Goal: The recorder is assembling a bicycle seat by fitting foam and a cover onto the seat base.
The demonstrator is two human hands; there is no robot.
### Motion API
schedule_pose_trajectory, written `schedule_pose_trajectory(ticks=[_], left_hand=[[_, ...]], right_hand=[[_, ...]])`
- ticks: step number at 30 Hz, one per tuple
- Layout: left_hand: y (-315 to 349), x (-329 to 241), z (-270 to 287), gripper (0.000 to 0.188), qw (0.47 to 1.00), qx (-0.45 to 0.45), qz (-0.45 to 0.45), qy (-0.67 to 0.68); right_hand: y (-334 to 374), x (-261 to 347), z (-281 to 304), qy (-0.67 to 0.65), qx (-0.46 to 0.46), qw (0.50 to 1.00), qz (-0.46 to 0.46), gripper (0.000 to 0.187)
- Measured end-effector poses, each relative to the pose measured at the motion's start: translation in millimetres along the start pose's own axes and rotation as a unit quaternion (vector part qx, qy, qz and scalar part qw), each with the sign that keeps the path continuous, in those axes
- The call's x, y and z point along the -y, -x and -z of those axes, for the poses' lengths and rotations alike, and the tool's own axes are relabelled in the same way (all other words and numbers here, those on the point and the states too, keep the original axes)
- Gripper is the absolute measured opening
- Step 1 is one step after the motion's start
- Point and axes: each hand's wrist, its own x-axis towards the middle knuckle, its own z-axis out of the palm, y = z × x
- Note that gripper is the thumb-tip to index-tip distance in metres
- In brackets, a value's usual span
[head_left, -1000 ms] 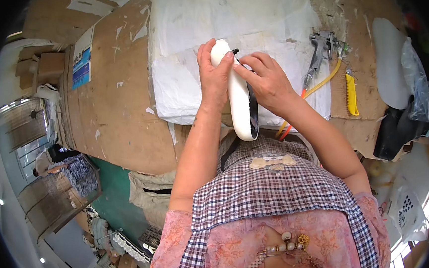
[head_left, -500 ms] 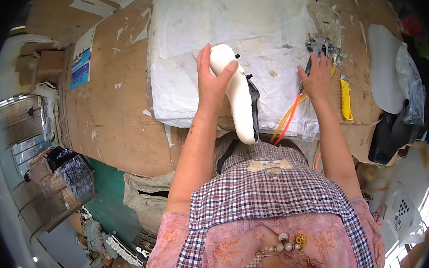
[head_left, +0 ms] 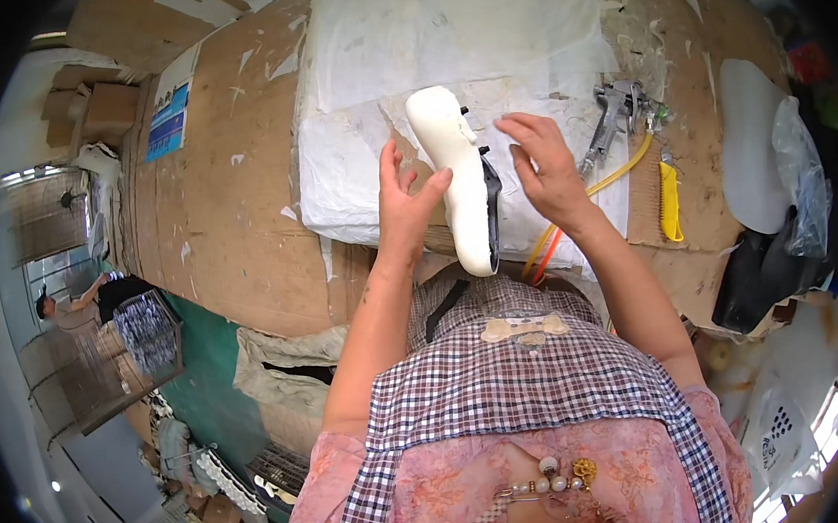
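A long white foam pad (head_left: 460,176) with a black backing (head_left: 495,203) along its right side stands on the white-covered part of the table, at the edge nearest me. Two small black pegs stick out of its right side. Beside the pad's left edge is my left hand (head_left: 409,199), fingers spread, the thumb tip against the foam. My right hand (head_left: 547,167) hovers just right of the pad, fingers bent and apart, with nothing in it. Farther right lies a metal spray gun (head_left: 613,117) with a yellow hose (head_left: 631,167).
A yellow brush-like tool (head_left: 669,202) lies right of the hose. Cardboard (head_left: 230,197) covers the table's left side. Clear plastic (head_left: 804,171) and a black piece (head_left: 755,277) lie at the right edge. Another person (head_left: 73,310) is at the far left.
My right hand has left the spray gun and moved left to the pad. The left hand has slid down the pad and loosened. A person has come into view at the far left.
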Motion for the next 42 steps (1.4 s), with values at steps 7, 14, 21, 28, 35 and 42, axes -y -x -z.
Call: schedule_pose_trajectory(ticks=[7,14,21,28,35,42], left_hand=[[26,0,-16,0.095,0.999,0.017,-0.006,0.032],[24,5,-22,0.091,0.997,0.039,-0.036,0.054],[23,5,-30,0.091,0.998,0.041,-0.042,0.025],[19,12,-19,0.09,0.998,0.047,-0.037,0.011],[31,12,-14,0.103,0.995,0.023,-0.005,-0.101],[52,7,-8,0.1,0.977,0.148,0.012,-0.153]], right_hand=[[-5,5,-6,0.059,0.054,0.991,0.105,0.044],[-17,4,-9,0.118,0.041,0.976,0.177,0.044],[-21,2,-10,0.069,0.06,0.985,0.146,0.045],[-25,0,-3,-0.001,0.061,0.993,0.097,0.038],[14,-124,56,0.355,-0.059,0.923,-0.134,0.055],[8,-127,55,0.438,-0.04,0.852,-0.284,0.07]])
